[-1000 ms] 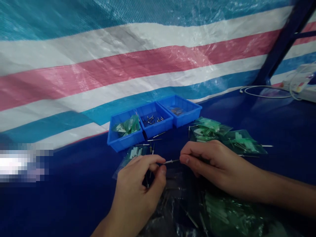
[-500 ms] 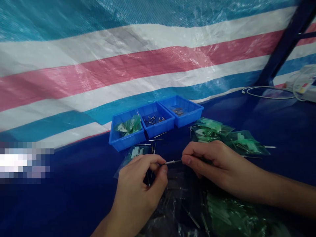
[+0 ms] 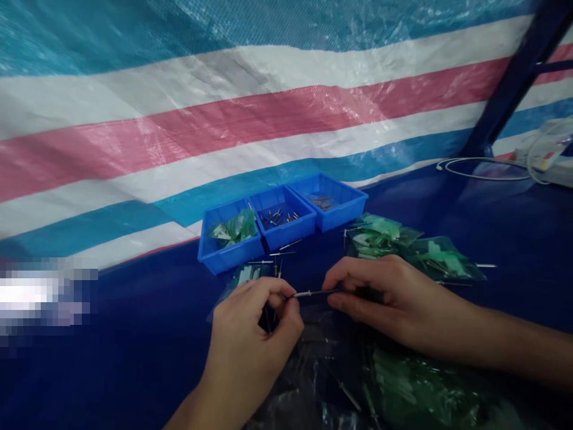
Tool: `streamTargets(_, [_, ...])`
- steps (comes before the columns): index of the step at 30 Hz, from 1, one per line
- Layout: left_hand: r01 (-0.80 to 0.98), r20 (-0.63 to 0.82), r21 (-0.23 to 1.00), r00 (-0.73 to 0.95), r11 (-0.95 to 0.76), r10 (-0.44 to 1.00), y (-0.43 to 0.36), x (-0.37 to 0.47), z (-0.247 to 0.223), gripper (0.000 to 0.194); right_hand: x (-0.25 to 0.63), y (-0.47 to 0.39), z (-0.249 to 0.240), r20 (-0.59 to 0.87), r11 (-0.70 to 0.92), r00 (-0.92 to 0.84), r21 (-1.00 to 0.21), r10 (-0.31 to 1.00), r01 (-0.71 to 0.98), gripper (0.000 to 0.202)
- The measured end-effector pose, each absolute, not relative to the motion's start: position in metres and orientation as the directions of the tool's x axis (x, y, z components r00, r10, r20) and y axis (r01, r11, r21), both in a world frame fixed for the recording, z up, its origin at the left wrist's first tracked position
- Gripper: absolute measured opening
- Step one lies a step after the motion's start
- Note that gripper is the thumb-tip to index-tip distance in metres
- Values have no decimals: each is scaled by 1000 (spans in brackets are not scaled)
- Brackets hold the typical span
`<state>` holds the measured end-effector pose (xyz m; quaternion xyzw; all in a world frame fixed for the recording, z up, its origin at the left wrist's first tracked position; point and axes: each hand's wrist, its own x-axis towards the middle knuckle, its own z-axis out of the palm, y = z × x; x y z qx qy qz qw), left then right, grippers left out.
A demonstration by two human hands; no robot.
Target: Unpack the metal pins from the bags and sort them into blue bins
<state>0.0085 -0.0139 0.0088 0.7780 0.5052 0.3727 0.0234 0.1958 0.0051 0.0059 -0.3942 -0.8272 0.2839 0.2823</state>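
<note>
A thin blind rivet point(image 3: 304, 294) with a pale body and a long dark pin lies level between my two hands. My left hand point(image 3: 257, 334) pinches its left end between thumb and forefinger. At the other end, the fingertips of my right hand point(image 3: 371, 292) close round the pin; the pin's tip is hidden among them. More rivets point(image 3: 290, 245) lie loose just behind my left hand. A small clear-green bag point(image 3: 246, 276) with pale pieces is partly covered by that hand.
Behind my hands stand three blue bins: one with green bags point(image 3: 206, 251), one with rivets point(image 3: 304, 227), one with thin metal pieces point(image 3: 353, 209). Green packed bags point(image 3: 447, 260) lie right; a larger green bag point(image 3: 421, 382) and dark clear plastic point(image 3: 308, 370) lie in front.
My right fingertips have shifted slightly left along the pin, finger and thumb a little further apart. The rivet has moved slightly left; my left hand has barely moved.
</note>
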Motion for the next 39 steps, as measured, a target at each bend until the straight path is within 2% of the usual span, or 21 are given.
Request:
streamTargets(11, [743, 523, 443, 240, -502, 818, -12, 11, 9, 8, 199, 7, 4, 401, 719, -611, -521, 682, 461, 21])
streamTargets(27, [724, 512, 452, 269, -521, 816, -13, 7, 9, 13, 198, 8, 6, 369, 674, -578, -541, 728, 503, 31])
streamTargets(30, [715, 513, 462, 268, -525, 816, -13, 8, 10, 11, 198, 8, 6, 367, 667, -571, -545, 734, 508, 30])
streamTargets(35, [707, 471, 469, 306, -528, 828, -14, 6, 10, 20, 199, 8, 6, 361, 678, -590, -536, 722, 502, 31])
streamTargets(39, [704, 466, 469, 316, -533, 826, -14, 6, 9, 24, 199, 7, 6, 368, 669, -572, -542, 733, 509, 23])
